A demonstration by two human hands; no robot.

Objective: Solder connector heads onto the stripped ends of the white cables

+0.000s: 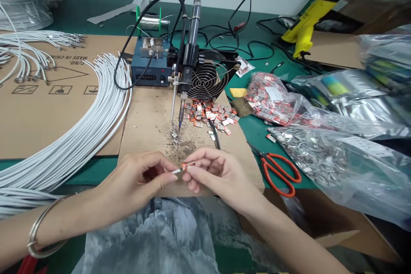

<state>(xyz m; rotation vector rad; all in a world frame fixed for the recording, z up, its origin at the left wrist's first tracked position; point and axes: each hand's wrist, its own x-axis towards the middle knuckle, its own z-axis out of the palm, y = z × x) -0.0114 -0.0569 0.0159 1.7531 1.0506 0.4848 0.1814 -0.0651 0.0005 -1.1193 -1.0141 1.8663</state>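
My left hand (143,180) pinches a white cable (176,171) close to its end, between thumb and forefinger. Opposite it, my right hand (221,175) grips a small orange-and-metal USB connector (184,166) in its fingertips. Cable end and connector meet between the two hands; whether they are joined I cannot tell. Just beyond, a soldering iron (182,113) hangs tip down in a stand, beside a thin bent metal tube (173,107). Loose orange USB connectors (221,115) lie in a pile on the cardboard (146,128) behind my right hand.
A bundle of white cables (96,111) curves along the left. Behind stand a blue soldering station (149,66), a solder spool (150,21) and a black fan (207,79). Orange-handled scissors (279,171), bags of connectors (272,98) and metal parts (314,154), and a yellow tool (302,30) occupy the right.
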